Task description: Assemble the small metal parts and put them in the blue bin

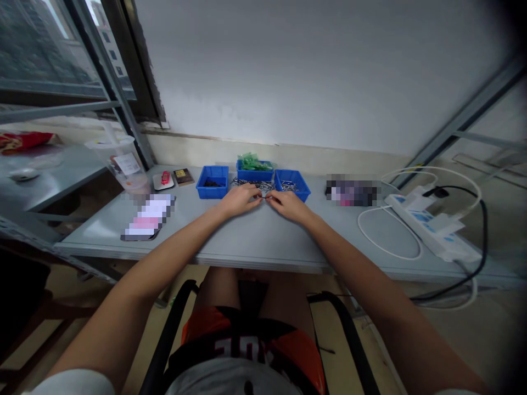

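My left hand and my right hand meet over the middle of the desk, fingertips close together. Both pinch a small dark thin piece that spans the short gap between them; its kind is too small to make out. Just beyond my fingers lies a loose row of small silvery metal pieces. A left blue bin holds dark small parts. The right blue bin, next to my right hand, contains thin silvery pieces. Behind the row, a third blue bin carries green plastic packets.
On the grey desk, a phone, a lidded drink cup, a white dish with a red item and a small dark box stand left. A blurred-out dark object and a power strip with looping cables are right.
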`<state>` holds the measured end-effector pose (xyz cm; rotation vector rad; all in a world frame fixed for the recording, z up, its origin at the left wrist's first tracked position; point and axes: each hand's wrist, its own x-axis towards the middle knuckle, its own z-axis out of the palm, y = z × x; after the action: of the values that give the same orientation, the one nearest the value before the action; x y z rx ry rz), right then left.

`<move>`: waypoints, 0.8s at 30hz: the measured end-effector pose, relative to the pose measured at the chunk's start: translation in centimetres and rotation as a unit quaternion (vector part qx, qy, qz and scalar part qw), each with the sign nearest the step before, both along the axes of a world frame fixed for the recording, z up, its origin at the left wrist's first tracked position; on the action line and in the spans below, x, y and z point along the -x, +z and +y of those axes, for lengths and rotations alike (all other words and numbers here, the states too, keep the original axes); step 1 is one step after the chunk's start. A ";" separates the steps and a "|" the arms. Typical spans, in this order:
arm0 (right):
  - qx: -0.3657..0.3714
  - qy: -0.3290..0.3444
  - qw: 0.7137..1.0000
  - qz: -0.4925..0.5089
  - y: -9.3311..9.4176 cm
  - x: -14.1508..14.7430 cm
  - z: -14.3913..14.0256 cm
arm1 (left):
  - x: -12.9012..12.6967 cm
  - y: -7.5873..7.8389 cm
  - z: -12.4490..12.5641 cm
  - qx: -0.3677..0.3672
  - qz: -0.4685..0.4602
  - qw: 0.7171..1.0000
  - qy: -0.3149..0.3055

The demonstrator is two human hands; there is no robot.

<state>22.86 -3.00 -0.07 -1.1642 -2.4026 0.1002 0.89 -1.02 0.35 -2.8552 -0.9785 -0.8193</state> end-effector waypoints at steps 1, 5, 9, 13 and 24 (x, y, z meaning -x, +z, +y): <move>-0.001 -0.001 1.000 0.001 0.0 0.0 0.0 | 0.0 0.0 0.0 -0.002 0.002 1.000 0.001; 0.002 -0.015 1.000 -0.001 0.1 0.2 -0.1 | 0.0 0.0 0.1 -0.007 0.008 1.000 0.004; 0.000 -0.025 1.000 0.000 0.3 0.3 -0.2 | 0.0 0.1 0.0 -0.003 0.006 1.000 0.007; -0.007 -0.024 1.000 0.009 0.4 0.2 -0.2 | 0.0 0.2 -0.1 -0.003 0.004 1.000 0.014; -0.004 -0.014 1.000 0.002 0.3 0.1 -0.1 | 0.1 0.2 0.0 0.005 0.012 1.000 0.013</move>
<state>22.75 -3.14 0.25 -1.1922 -2.3794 0.0837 0.82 -1.05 0.59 -2.8477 -1.0181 -0.7775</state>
